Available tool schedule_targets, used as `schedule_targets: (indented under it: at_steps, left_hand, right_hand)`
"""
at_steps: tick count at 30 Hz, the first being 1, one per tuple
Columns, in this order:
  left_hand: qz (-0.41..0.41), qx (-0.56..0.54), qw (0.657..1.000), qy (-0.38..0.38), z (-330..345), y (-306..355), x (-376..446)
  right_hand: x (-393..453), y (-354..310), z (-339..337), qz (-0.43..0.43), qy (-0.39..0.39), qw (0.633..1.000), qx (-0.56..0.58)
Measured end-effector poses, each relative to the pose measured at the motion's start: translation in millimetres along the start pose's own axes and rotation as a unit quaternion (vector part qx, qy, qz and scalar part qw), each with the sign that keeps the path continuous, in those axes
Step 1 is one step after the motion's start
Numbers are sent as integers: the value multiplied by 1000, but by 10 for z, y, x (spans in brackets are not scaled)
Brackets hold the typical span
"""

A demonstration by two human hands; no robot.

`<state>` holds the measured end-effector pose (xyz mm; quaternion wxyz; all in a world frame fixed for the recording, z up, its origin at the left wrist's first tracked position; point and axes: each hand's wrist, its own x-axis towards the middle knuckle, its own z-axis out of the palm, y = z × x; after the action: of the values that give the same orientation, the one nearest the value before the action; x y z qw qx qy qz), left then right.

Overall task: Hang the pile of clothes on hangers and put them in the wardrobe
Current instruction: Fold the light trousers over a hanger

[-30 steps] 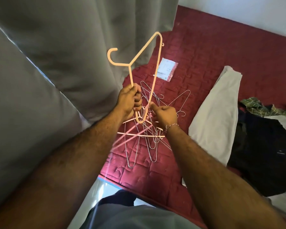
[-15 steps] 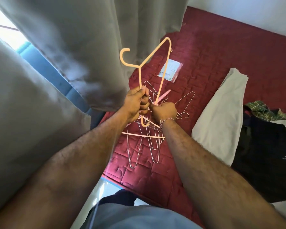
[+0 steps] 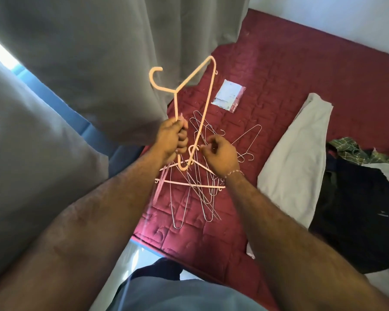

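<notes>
Forearms extend from the lower edge toward the heap of wire hangers (image 3: 193,191) lying tangled on the red quilted mattress (image 3: 267,86). Left hand (image 3: 172,141) is closed in a fist round one shoulder arm of a peach plastic hanger (image 3: 208,95), raised with its hook pointing left against the grey curtain (image 3: 94,52); a second pink strip seems caught in the same grip. Right hand (image 3: 220,153) hovers just beside the lower corner of that hanger, fingers curled loosely and apparently holding nothing — whether the fingertips touch the plastic cannot be told. Judged from its thin rigid frame, the hanger is light, stiff and smooth, best taken at the neck below the hook or along a shoulder arm; the wire ones look springy and apt to snag. Clothes still to be hung — a pale folded garment (image 3: 301,158), a dark garment (image 3: 359,216) and a plaid shirt (image 3: 355,151) — lie farther right on the mattress.
</notes>
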<state>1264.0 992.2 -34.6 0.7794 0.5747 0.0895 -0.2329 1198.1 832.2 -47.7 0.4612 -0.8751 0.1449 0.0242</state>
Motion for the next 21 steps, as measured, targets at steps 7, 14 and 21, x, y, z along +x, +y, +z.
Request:
schedule_targets:
  at_steps: [7, 14, 21]
  left_hand:
    - [19, -115, 993, -1, 58, 227, 36]
    - [23, -121, 992, -27, 185, 238, 49]
    - [-41, -75, 988, -128, 225, 265, -70]
  right_hand:
    - [-297, 477, 4, 201, -279, 939, -9]
    - [-356, 257, 78, 396, -244, 804, 371]
    - [37, 336, 107, 258, -185, 948, 8]
